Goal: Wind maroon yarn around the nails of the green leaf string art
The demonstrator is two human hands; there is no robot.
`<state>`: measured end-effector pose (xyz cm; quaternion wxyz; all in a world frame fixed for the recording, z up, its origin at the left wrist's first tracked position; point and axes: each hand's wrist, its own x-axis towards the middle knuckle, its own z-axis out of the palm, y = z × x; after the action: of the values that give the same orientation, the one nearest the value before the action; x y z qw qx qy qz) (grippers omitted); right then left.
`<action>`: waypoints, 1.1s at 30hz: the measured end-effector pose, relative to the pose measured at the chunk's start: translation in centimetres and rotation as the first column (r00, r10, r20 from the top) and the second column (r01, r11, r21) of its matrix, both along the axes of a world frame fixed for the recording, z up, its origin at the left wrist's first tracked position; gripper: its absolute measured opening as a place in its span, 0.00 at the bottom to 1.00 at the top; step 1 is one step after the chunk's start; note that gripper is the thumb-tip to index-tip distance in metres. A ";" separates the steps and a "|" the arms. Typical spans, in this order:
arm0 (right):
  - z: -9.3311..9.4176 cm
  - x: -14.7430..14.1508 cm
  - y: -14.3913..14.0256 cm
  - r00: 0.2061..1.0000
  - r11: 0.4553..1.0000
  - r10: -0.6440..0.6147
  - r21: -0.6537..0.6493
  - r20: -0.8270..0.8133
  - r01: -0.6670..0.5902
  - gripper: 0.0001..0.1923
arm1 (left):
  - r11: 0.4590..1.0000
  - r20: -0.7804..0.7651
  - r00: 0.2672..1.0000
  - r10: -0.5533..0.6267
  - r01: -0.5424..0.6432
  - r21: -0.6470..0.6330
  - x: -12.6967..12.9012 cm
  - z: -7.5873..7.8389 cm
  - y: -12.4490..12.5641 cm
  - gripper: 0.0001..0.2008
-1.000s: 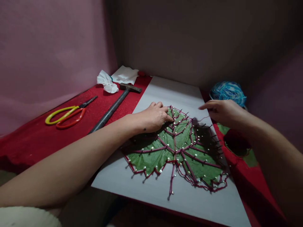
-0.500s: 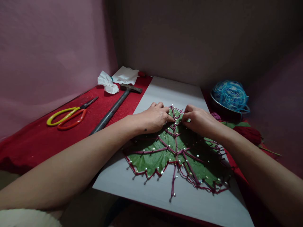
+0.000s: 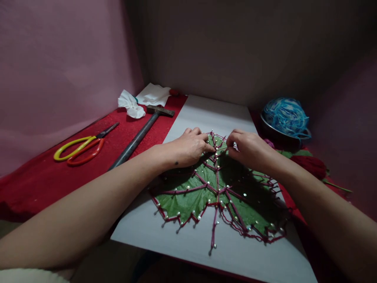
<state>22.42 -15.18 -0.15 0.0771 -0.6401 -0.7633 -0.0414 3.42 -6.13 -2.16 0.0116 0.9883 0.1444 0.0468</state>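
Note:
A green leaf (image 3: 184, 202) lies on a white board (image 3: 141, 228), pinned round with several nails. Dark red yarn (image 3: 232, 225) runs along its lower edge, and purple yarn (image 3: 212, 236) follows its veins and stalk. My left hand (image 3: 190, 148) rests on the leaf's upper left, fingers bent but apart, one digit touching a nail near the tip. Across from it, my right hand (image 3: 246, 145) pinches a thin strand of yarn (image 3: 223, 148) stretched from that nail. The right hand's shadow darkens the leaf's right half.
Left on the red cloth (image 3: 38, 184) lie scissors (image 3: 85, 147) with yellow and red handles, a hammer (image 3: 138, 137) and crumpled white tissue (image 3: 131, 104). At right stand a metal bowl (image 3: 275, 133) with blue yarn (image 3: 285, 116) and a dark red yarn bundle (image 3: 309, 166).
The view has shifted slightly, so most things sit a little further left. My right fingers have turned slightly, and the thin strand between the hands shows more clearly.

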 end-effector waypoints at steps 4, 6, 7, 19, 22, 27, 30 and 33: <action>0.4 -1.2 -0.2 0.994 0.998 -0.053 -0.033 -0.094 0.050 0.04 | 1.000 0.017 1.000 -0.003 0.003 -0.011 0.0 -0.1 0.0 0.27; 0.4 -1.6 -0.5 0.980 0.996 -0.083 -0.057 -0.180 0.074 0.04 | 1.000 0.013 1.000 0.010 -0.009 -0.022 0.0 0.0 -0.1 0.27; 0.4 -1.7 -0.7 0.971 0.994 -0.098 -0.061 -0.218 0.087 0.04 | 0.999 0.007 1.000 0.017 -0.017 -0.029 0.0 0.0 -0.1 0.27; -0.9 -2.5 -2.8 0.983 0.992 -0.123 -0.047 -0.137 0.118 0.13 | 0.997 0.040 0.999 0.010 -0.007 -0.073 0.0 -0.5 0.5 0.27; -1.0 -2.8 -3.1 0.993 0.992 -0.115 -0.045 -0.007 0.114 0.14 | 0.996 0.064 0.998 -0.013 0.018 -0.085 -0.1 -0.5 0.7 0.27; -1.2 -3.1 -3.5 0.987 0.989 -0.143 -0.022 0.067 0.145 0.16 | 0.995 0.068 0.997 -0.030 0.036 -0.091 -0.4 -0.4 0.9 0.28; -1.3 -3.1 -3.4 0.990 0.991 -0.120 -0.057 0.074 0.124 0.17 | 0.994 0.064 0.998 -0.029 0.036 -0.107 -0.5 -0.3 0.9 0.28; -1.2 -3.3 -3.2 0.981 0.982 -0.153 -0.093 0.121 0.165 0.18 | 0.996 0.048 0.999 -0.015 0.019 -0.084 -0.4 -0.3 0.7 0.28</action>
<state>19.13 -18.39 -1.34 -0.0027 -0.6989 -0.7138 -0.0444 3.02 -5.47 -2.45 0.0571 0.9868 0.1374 0.0640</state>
